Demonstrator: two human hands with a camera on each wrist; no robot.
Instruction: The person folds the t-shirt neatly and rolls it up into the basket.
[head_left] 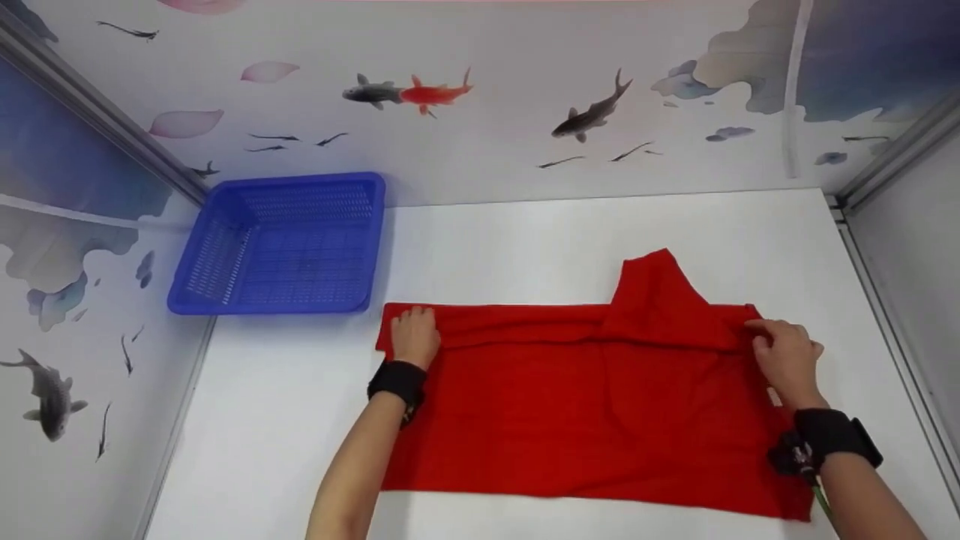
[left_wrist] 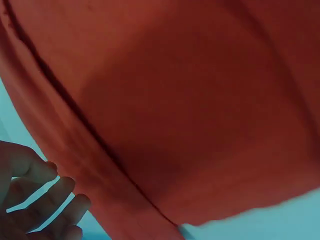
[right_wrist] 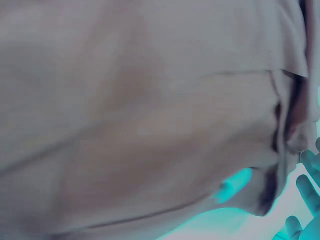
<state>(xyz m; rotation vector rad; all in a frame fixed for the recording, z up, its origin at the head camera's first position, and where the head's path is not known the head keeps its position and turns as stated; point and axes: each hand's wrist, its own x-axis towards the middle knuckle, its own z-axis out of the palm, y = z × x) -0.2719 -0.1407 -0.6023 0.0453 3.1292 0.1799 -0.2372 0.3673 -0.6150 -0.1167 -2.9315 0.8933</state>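
Observation:
A red garment lies spread on the white table, with a folded strip along its far edge. One pointed piece of it sticks out beyond that edge, right of the middle. My left hand rests at the garment's far left corner. In the left wrist view, its relaxed fingers touch the edge of the cloth, with gaps between them. My right hand is at the far right corner, its fingertips touching the cloth. The right wrist view shows the garment in greyish tones and the spread fingers beside its edge.
A blue plastic basket with slotted walls stands at the back left of the table. Printed panels with fish rise behind and on the left. White table shows between the garment and the back panel.

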